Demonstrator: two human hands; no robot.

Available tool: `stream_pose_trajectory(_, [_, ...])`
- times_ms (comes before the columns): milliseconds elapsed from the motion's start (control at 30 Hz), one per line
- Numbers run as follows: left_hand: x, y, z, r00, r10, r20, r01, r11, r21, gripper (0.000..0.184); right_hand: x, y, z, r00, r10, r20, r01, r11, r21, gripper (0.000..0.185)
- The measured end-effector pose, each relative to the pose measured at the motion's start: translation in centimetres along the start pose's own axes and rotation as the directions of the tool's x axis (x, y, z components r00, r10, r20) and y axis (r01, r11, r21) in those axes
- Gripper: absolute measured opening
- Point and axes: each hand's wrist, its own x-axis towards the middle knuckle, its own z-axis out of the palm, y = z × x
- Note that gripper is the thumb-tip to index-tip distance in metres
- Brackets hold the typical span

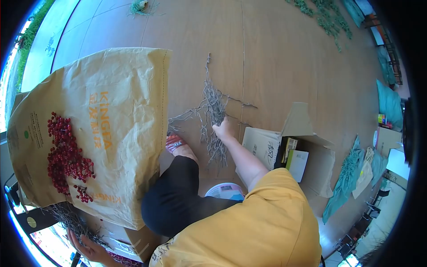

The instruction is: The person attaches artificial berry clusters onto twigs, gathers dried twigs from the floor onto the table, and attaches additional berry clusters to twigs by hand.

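Note:
My right hand is closed round a bundle of thin grey twigs over the wooden floor, with curly branches spreading out on several sides. At the lower left, my left hand touches a pile of dark twigs beside the brown paper sack; its fingers are apart and partly against the twigs. Clusters of red berries lie on the paper sack, which has orange printing. A cardboard box is under the sack, near my left hand.
An open cardboard box with smaller packages stands to the right. A white bucket is between my legs. Green bags lie farther right. Green foliage is at the top right, and a small green tuft at the top.

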Motion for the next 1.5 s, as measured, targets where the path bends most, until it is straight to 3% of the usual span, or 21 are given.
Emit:
stream_pose_trajectory(100, [0.4, 3.6, -0.2, 1.000, -0.009, -0.030, 0.002, 0.973, -0.230, 0.030, -2.9, -0.1, -3.8, 0.987, -0.094, -0.134, 0.134, 0.933, 0.333, 0.044])
stream_pose_trajectory(233, [2.5, 9.6, -0.6, 0.989, 0.147, 0.007, -0.125, 0.863, -0.490, 0.028, -7.3, -3.1, -11.1, 0.939, -0.253, -0.231, 0.334, 0.831, 0.446, 0.036])
stream_pose_trajectory(333, [5.5, 15.2, -1.0, 0.960, 0.266, 0.091, -0.147, 0.752, -0.642, 0.036, -9.5, -4.0, -14.0, 0.870, -0.384, -0.309, 0.490, 0.606, 0.627, 0.033])
stream_pose_trajectory(433, [8.5, 18.7, -0.5, 0.939, 0.331, 0.087, -0.182, 0.697, -0.694, 0.048, -13.7, -6.9, -18.9, 0.878, -0.430, -0.210, 0.420, 0.479, 0.771, 0.033])
stream_pose_trajectory(567, [13.0, 22.3, 0.5, 0.908, 0.334, 0.254, -0.037, 0.667, -0.744, 0.076, -18.3, -9.9, -25.4, 0.815, -0.548, -0.192, 0.509, 0.516, 0.689, 0.029])
stream_pose_trajectory(633, [14.6, 23.0, 3.5, 0.879, 0.399, 0.262, 0.046, 0.477, -0.878, 0.094, -19.5, -10.5, -27.6, 0.761, -0.634, -0.138, 0.523, 0.474, 0.709, 0.025])
stream_pose_trajectory(733, [14.7, 26.7, 4.3, 0.860, 0.432, 0.273, 0.330, -0.063, -0.942, 0.112, -22.7, -13.2, -31.0, 0.740, -0.672, -0.027, 0.415, 0.425, 0.804, 0.026])
stream_pose_trajectory(800, [14.2, 28.7, 2.6, 0.862, 0.491, 0.125, 0.177, -0.061, -0.982, 0.126, -22.9, -14.3, -31.1, 0.669, -0.742, 0.040, 0.391, 0.397, 0.831, 0.031])
stream_pose_trajectory(867, [12.9, 29.5, 1.8, 0.833, 0.546, 0.095, 0.306, -0.310, -0.900, 0.131, -25.3, -17.3, -31.8, 0.628, -0.778, -0.005, 0.362, 0.287, 0.887, 0.032])
stream_pose_trajectory(933, [11.0, 29.3, -0.2, 0.796, 0.566, 0.213, 0.487, -0.392, -0.781, 0.135, -27.1, -19.6, -31.2, 0.631, -0.775, -0.041, 0.324, 0.215, 0.921, 0.034])
stream_pose_trajectory(967, [10.2, 29.2, -0.9, 0.865, 0.482, 0.141, 0.295, -0.261, -0.919, 0.136, -27.5, -20.4, -30.9, 0.626, -0.777, -0.062, 0.432, 0.280, 0.857, 0.033])
stream_pose_trajectory(1000, [9.6, 29.0, -1.6, 0.911, 0.408, 0.061, 0.101, -0.076, -0.992, 0.137, -28.2, -21.1, -29.9, 0.602, -0.792, -0.100, 0.415, 0.203, 0.887, 0.036])
stream_pose_trajectory(1033, [9.0, 28.9, -2.3, 0.930, 0.344, 0.132, 0.168, -0.075, -0.983, 0.136, -29.2, -21.7, -28.7, 0.579, -0.805, -0.129, 0.381, 0.127, 0.916, 0.039])
stream_pose_trajectory(1100, [8.7, 27.4, -4.1, 0.960, 0.226, 0.167, 0.176, -0.021, -0.984, 0.133, -30.4, -22.4, -27.3, 0.691, -0.721, -0.054, 0.383, 0.302, 0.873, 0.043])
stream_pose_trajectory(1167, [8.8, 24.7, -5.4, 0.972, 0.169, 0.163, 0.166, -0.001, -0.986, 0.127, -30.5, -23.2, -27.0, 0.428, -0.858, 0.283, -0.227, 0.201, 0.953, 0.041])
stream_pose_trajectory(1200, [8.7, 23.3, -5.7, 0.969, 0.159, 0.190, 0.201, -0.060, -0.978, 0.124, -31.1, -23.6, -26.4, 0.274, -0.920, 0.282, -0.253, 0.214, 0.944, 0.041])
stream_pose_trajectory(1267, [7.9, 20.2, -8.0, 0.987, 0.028, 0.157, 0.152, 0.139, -0.979, 0.108, -32.4, -24.4, -25.7, -0.009, -0.974, 0.226, -0.285, 0.219, 0.933, 0.043])
stream_pose_trajectory(1333, [6.4, 16.5, -10.8, 0.970, -0.056, 0.235, 0.241, 0.282, -0.929, 0.100, -36.1, -26.5, -24.7, 0.147, -0.916, 0.374, 0.010, 0.379, 0.925, 0.044])
stream_pose_trajectory(1400, [4.7, 12.4, -12.4, 0.973, -0.159, 0.166, 0.218, 0.408, -0.887, 0.088, -39.5, -28.9, -23.2, 0.101, -0.902, 0.420, 0.167, 0.432, 0.887, 0.045])
stream_pose_trajectory(1433, [3.9, 10.0, -12.9, 0.977, -0.156, 0.144, 0.199, 0.439, -0.876, 0.083, -40.9, -30.3, -22.4, -0.043, -0.907, 0.419, 0.176, 0.406, 0.897, 0.044])
stream_pose_trajectory(1500, [1.7, 5.1, -14.0, 0.945, -0.261, 0.198, 0.314, 0.545, -0.777, 0.077, -44.1, -32.6, -20.1, -0.095, -0.882, 0.462, 0.162, 0.444, 0.881, 0.043])
